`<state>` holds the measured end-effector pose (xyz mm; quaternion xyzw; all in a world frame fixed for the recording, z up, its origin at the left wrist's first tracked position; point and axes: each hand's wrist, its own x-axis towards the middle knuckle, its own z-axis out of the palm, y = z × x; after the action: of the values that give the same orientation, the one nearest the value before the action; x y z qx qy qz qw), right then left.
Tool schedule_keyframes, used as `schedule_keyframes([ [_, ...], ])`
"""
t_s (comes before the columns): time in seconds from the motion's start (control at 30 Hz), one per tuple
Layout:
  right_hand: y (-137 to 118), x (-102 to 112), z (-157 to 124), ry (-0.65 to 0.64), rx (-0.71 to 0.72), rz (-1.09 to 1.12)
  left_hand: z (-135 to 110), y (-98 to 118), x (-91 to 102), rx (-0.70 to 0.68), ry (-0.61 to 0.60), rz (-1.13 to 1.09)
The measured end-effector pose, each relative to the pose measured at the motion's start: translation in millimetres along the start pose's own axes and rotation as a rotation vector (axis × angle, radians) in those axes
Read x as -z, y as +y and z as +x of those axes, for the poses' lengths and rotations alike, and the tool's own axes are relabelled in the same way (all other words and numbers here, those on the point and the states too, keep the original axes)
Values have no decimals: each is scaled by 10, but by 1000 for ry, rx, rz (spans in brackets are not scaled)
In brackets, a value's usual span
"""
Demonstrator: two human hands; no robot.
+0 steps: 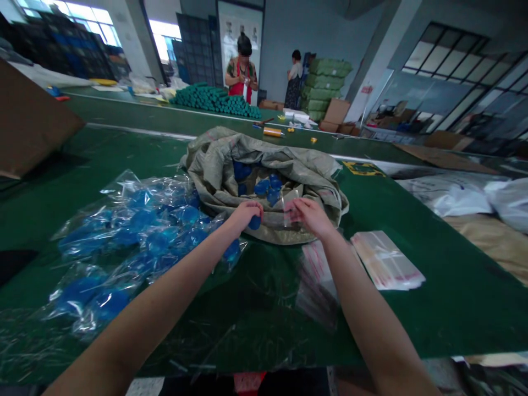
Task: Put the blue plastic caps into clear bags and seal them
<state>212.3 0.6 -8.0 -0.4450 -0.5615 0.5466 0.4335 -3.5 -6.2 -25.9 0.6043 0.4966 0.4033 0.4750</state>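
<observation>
In my left hand [246, 213] is a blue disc [254, 222], its fingers closed around the edge. A clear plastic bag [290, 208] is pinched in my right hand [307, 213], a short way to the right. Both hands are over the near rim of a grey-green woven sack [289, 159], rolled open on the table. Loose blue pieces [268, 187] lie inside the sack. To the left is a heap of bagged blue discs [157, 225]. A stack of clear bags [386, 259] rests right of my right forearm, and more clear bags [317, 280] lie partly under it.
The green table [454, 297] runs wide beneath everything. A cardboard box [33, 121] stands at the left edge, and white plastic sacks [466, 195] lie at the right. Beyond are a pile of green rolls [214, 100], an orange cylinder [272, 132] and two people [242, 74].
</observation>
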Motion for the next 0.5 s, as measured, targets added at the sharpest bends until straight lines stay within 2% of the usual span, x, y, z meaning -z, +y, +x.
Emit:
schedule_keyframes([
  [0.07, 0, -44, 108, 67, 61, -104, 36, 103, -22, -77, 38, 59],
  [0.2, 27, -186, 209, 173, 121, -187, 54, 267, -169, -330, 144, 363],
  [0.33, 24, -239, 198, 176, 74, -36, 106, 258, -265, -331, 222, 523],
  [0.43, -3, -186, 184, 99, 24, 91, 162, 197, -223, -322, 201, 553],
  [0.5, -12, -142, 194, 105, 42, 75, 193, 167, -173, -324, 178, 540],
])
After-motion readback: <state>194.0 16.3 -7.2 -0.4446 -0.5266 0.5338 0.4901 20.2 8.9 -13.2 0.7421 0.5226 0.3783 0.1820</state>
